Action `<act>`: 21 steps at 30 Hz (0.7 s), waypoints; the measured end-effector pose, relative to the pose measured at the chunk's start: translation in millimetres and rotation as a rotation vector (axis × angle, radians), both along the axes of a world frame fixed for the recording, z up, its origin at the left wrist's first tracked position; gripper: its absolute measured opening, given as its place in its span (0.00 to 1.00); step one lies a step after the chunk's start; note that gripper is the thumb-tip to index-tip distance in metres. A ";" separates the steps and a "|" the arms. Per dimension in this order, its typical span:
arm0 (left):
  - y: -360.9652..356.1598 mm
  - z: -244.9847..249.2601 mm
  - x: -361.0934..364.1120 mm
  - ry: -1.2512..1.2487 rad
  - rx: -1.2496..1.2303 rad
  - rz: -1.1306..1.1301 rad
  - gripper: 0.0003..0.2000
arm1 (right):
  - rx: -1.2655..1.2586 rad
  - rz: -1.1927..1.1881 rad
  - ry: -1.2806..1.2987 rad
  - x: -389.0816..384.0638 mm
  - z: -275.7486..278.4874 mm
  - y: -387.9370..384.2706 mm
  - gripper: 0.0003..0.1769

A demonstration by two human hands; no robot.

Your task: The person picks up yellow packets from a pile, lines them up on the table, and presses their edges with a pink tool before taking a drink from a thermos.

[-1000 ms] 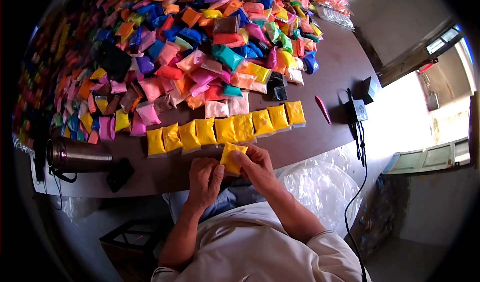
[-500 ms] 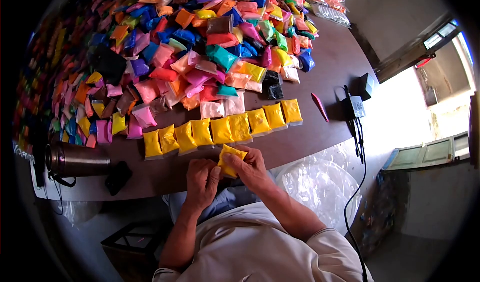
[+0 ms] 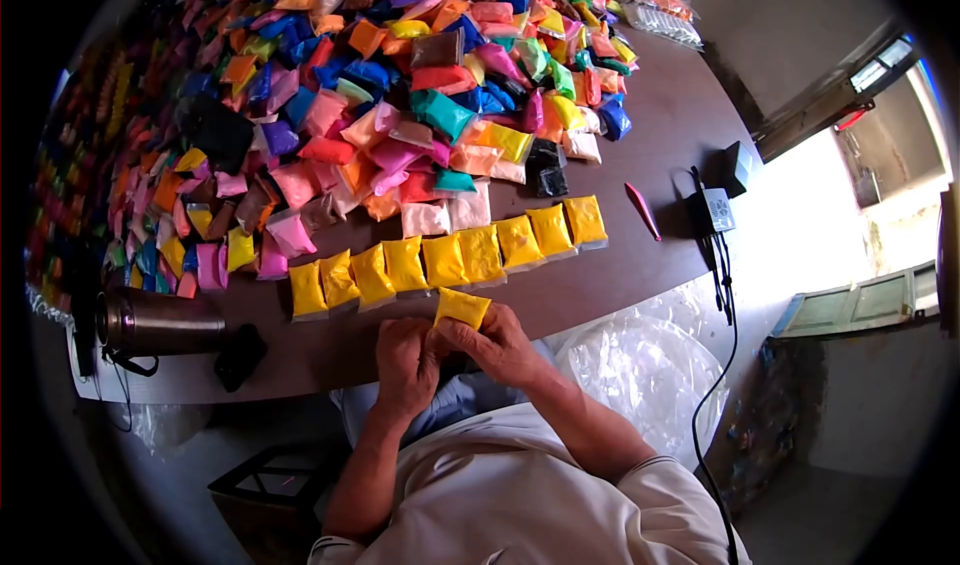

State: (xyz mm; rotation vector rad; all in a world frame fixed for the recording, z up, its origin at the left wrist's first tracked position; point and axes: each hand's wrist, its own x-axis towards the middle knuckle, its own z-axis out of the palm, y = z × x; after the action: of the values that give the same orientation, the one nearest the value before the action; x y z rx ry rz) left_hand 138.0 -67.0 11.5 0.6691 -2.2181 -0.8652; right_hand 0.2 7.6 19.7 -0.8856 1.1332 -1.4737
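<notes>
A small yellow packet (image 3: 462, 308) is pinched at its lower edge by my right hand (image 3: 503, 349), thumb across the front and fingers behind. My left hand (image 3: 406, 363) is closed at the packet's lower left corner, its fingertips partly hidden where the two hands meet. Just beyond my hands, a row of similar yellow packets (image 3: 443, 262) with clear edges lies side by side on the brown table (image 3: 560, 295).
A big heap of coloured packets (image 3: 330, 110) covers the table's far left. A steel flask (image 3: 165, 322) and a black object (image 3: 240, 357) sit at left. At right are a pink pen-like tool (image 3: 642, 212), a power adapter (image 3: 716, 211) with cable, and clear plastic (image 3: 640, 375) below the edge.
My right thumb has slid down from the packet's middle to its lower edge, so more of its yellow face shows. The packet stays between my hands; the view has shifted slightly.
</notes>
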 end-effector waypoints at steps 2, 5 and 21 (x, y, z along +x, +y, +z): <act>0.8 4.4 -0.9 0.014 0.017 -0.004 0.11 | -0.002 -0.002 -0.022 1.3 0.1 -0.2 0.13; 0.1 4.6 -0.1 0.029 0.050 -0.006 0.11 | 0.021 0.003 -0.069 2.3 4.5 0.0 0.13; -0.3 2.5 2.1 0.061 0.083 0.006 0.12 | 0.102 -0.096 -0.142 4.5 6.6 -0.2 0.14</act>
State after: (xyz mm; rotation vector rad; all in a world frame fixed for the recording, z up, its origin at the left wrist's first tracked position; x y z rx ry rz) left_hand 140.1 -67.3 14.0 0.6788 -2.1348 -0.9660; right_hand 4.6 7.4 26.3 -0.6539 1.1474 -1.5177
